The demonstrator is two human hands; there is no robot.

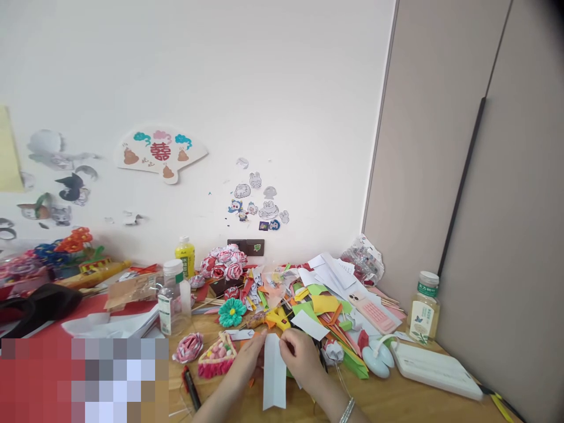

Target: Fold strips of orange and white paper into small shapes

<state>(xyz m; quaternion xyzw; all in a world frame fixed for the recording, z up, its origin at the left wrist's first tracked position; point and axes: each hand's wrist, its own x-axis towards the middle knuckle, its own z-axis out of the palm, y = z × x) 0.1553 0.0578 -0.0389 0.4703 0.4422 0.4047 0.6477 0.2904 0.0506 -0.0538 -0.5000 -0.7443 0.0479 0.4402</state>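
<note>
A folded white paper strip [274, 379] with a lengthwise crease stands between my hands, its lower end over the wooden table. My left hand [252, 356] grips its left edge near the top, with the fingertips partly hidden. On the other side, my right hand [300, 354] has curled fingers pinching the upper right edge. Just left of my left hand lie a triangular pink piece with small pompoms [219, 355] and a red-and-white paper rose [188, 348]. Beyond my hands are a yellow glue gun [277, 319] and a white paper piece [310, 324].
Colored paper scraps [325, 303] pile up toward the wall. A teal flower [231, 312], a clear bottle [165, 314] and a marker [191, 388] are to the left. A pink phone [374, 314], a white flat device [436, 371] and a drink bottle [423, 311] stand or lie rightward.
</note>
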